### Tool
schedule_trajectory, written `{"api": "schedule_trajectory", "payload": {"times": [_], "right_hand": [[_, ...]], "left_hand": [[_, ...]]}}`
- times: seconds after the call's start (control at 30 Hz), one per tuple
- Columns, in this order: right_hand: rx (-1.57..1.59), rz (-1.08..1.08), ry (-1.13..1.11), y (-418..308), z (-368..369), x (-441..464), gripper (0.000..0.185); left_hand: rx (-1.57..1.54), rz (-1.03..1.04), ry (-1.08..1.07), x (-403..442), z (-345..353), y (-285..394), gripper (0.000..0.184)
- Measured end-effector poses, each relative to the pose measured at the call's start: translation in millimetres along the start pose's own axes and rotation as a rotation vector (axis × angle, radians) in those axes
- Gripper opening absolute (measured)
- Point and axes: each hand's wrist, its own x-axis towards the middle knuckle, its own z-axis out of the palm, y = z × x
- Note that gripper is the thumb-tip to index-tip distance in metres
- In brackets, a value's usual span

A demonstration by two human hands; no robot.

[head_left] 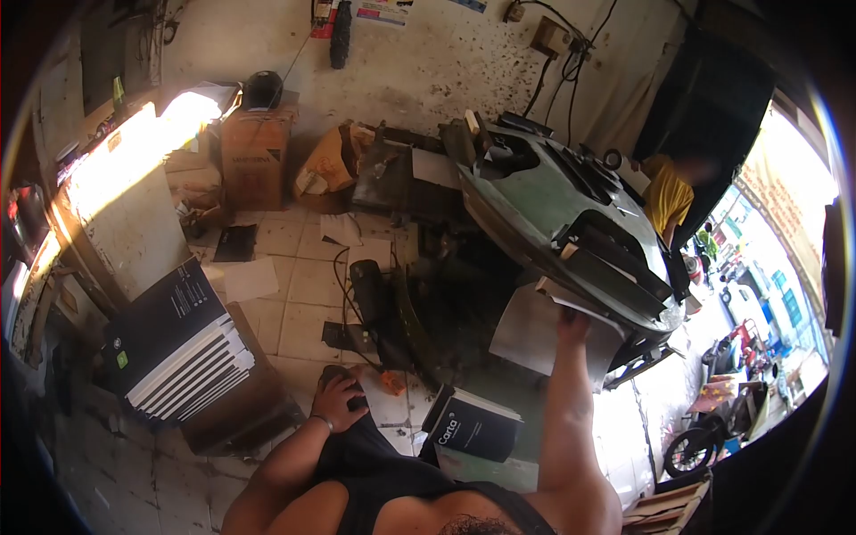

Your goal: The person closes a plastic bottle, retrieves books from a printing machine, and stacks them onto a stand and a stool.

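Observation:
My left hand (339,399) rests on the dark cloth over my knee, fingers bent over it, a bracelet at the wrist. My right arm reaches forward, and my right hand (573,323) is at the edge of a white sheet (526,334), beneath the near edge of a large green-grey panel (571,201); its fingers are dark and hard to make out. Dark slotted parts (615,267) lie on the panel. Near my lap is a black book marked Carta (477,428). A stack of black-covered books (169,330) leans in a brown box (245,392) at the left.
A person in a yellow shirt (667,196) is behind the panel. Cardboard boxes (254,156) and a brown bag (330,165) stand by the wall. Cables, papers and a dark cylindrical object (373,299) lie on the tiled floor. Motorbikes (695,446) are outside at the right.

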Motion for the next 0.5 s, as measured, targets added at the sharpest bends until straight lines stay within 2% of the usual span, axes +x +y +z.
{"api": "schedule_trajectory", "payload": {"times": [0.03,0.13,0.27,0.37,0.47,0.5], "right_hand": [[0.094,0.094,0.424,-2.6,-4.8,-2.7,0.044],[0.076,0.110,0.408,3.5,-28.0,-41.5,0.044],[0.019,0.207,0.716,18.2,-44.4,-104.4,0.044],[-0.060,0.283,0.806,19.2,-64.4,-134.2,0.046],[-0.126,0.384,0.771,16.2,-109.5,-147.9,0.049],[-0.220,0.352,0.803,10.8,-98.8,-159.6,0.049]], "left_hand": [[-0.020,0.010,0.022,0.0,3.7,-2.5,0.049],[-0.050,0.023,0.050,1.9,8.6,-5.2,0.047],[-0.054,0.029,0.054,1.8,5.8,0.1,0.045],[-0.094,0.057,0.081,2.9,8.3,-1.2,0.044],[-0.065,0.091,0.112,4.4,13.7,-6.2,0.043],[-0.052,0.091,0.114,3.6,12.3,-4.9,0.043]]}}
